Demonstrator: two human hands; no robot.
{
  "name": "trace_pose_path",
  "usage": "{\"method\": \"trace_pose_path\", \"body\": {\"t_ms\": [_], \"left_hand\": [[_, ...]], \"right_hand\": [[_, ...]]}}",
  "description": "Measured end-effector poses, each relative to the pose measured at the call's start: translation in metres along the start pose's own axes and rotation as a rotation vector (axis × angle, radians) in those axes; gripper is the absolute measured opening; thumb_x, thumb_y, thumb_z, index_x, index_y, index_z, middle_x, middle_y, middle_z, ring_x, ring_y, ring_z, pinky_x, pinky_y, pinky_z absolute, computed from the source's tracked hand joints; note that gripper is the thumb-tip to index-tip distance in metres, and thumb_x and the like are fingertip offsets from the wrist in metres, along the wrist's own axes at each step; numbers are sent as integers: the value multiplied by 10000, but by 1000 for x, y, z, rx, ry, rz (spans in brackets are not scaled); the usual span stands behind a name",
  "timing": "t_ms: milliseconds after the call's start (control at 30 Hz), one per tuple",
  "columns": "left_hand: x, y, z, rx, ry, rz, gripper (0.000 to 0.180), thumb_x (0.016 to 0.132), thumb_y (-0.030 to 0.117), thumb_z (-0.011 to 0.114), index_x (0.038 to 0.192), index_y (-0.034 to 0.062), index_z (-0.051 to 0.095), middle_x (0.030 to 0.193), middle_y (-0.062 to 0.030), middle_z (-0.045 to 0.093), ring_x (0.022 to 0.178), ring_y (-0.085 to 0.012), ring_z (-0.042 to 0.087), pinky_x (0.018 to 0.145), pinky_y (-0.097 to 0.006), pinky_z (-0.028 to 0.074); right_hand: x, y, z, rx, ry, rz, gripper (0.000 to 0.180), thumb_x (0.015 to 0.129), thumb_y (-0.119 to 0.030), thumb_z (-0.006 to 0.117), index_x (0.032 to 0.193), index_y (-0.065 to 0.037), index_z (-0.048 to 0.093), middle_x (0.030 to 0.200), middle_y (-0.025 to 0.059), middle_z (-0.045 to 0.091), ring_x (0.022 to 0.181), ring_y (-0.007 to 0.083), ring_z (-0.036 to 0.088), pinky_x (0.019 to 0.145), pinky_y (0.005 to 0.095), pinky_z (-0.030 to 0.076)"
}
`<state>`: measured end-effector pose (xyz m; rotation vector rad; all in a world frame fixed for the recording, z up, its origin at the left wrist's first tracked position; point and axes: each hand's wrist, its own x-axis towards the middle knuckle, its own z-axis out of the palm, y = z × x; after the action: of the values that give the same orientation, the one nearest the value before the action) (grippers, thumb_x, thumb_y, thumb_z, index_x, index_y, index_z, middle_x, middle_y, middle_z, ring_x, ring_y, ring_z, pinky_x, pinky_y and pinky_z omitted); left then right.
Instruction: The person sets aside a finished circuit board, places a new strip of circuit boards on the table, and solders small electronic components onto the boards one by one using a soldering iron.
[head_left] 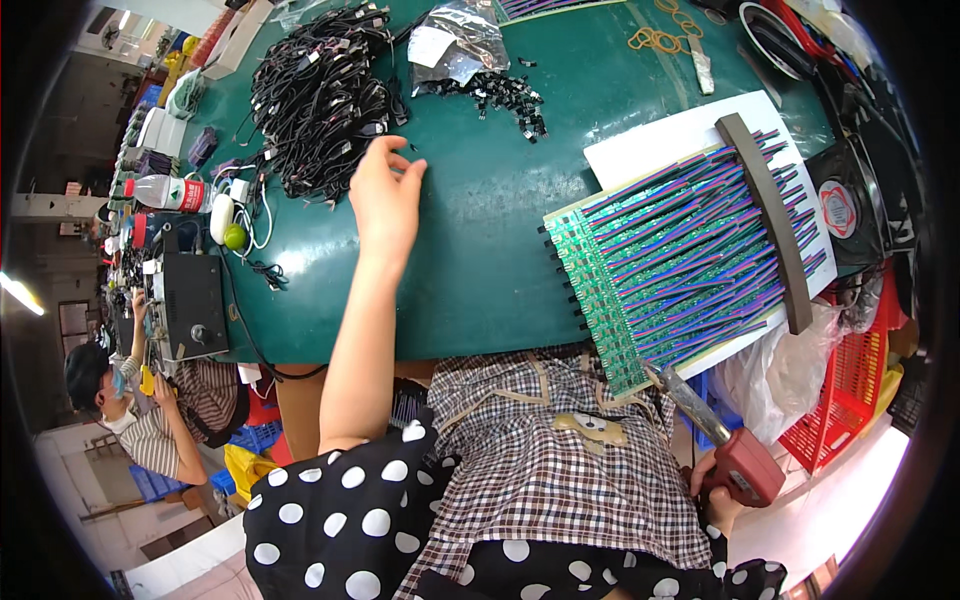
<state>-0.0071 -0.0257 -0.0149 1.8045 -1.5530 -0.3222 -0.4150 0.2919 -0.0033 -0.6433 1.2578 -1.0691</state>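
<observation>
My left hand (385, 197) reaches out over the green table mat (480, 240), fingers apart, its fingertips at the edge of a big tangle of black cables (320, 95). It holds nothing that I can see. My right hand (715, 490) is low at my right side, below the table edge, gripping a red-handled soldering tool (735, 455) whose metal tip points up toward a green circuit board panel (600, 300). Rows of purple and blue wires (690, 250) lie across that panel under a dark bar (770, 220).
A heap of small black parts (505, 95) and a clear bag (455, 45) lie beyond my left hand. A black box unit (190, 305), a water bottle (165, 190), a red basket (850, 400) and a fan (845, 205) surround the table. Another person (130, 410) sits at left.
</observation>
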Motion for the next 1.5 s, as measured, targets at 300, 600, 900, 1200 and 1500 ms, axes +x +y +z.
{"method": "trace_pose_path", "body": {"t_ms": [300,600,900,1200,1500], "left_hand": [[47,-9,-8,98,-279,-159,117,761,61,629,802,-41,668,654,-118,673,560,-182,668,587,-303,532],[6,-2,-29,-569,-358,-223,165,868,36,631,1011,-45,644,889,-100,682,776,-143,658,737,-259,534],[-90,48,-44,-596,-393,-274,139,884,-5,606,1001,-50,666,809,-64,655,698,-112,623,666,-239,519],[-170,115,-38,-959,-859,-651,130,914,-63,542,1022,-67,615,928,-154,678,823,-198,682,763,-310,571],[-182,124,-19,-859,-904,-491,143,946,-60,461,1025,34,387,928,-159,649,827,-166,660,723,-271,547]], "right_hand": [[-2,-6,8,45,39,25,837,667,-425,866,1196,53,428,868,142,636,569,174,551,502,268,438],[5,-7,10,71,34,-26,854,638,-427,885,1168,66,431,833,135,642,557,166,548,490,259,442],[5,-5,9,106,43,-39,850,655,-399,882,1193,66,417,853,146,642,565,162,554,497,262,445],[8,-14,14,-119,8,-56,815,713,-620,752,1123,33,488,660,60,546,518,124,500,510,248,416],[5,-7,5,-1,-16,-64,792,656,-484,858,1092,78,508,752,93,638,549,134,582,503,240,454]]}}
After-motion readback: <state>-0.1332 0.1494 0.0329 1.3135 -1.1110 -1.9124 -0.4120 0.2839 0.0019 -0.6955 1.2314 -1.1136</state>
